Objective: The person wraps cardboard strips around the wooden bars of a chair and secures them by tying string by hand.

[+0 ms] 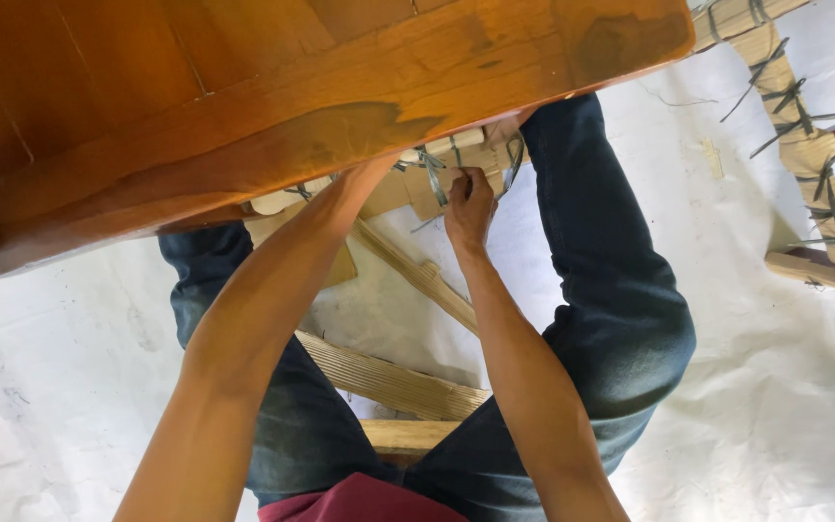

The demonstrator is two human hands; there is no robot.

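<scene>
Right hand point(469, 203) pinches grey strap point(431, 174) on cardboard-wrapped rail point(456, 155), twelve o'clock, under wooden tabletop point(273, 106). Left hand hidden beneath edge; fingers cannot tell. Risk: strap slips, wrapping loosens; tabletop blocks sight.

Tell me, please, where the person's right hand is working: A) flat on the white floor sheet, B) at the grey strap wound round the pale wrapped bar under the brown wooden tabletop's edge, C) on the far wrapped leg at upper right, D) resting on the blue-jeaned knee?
B: the right hand has its fingers at the grey strap on the pale wrapped bar, just below the brown wooden tabletop.
</scene>
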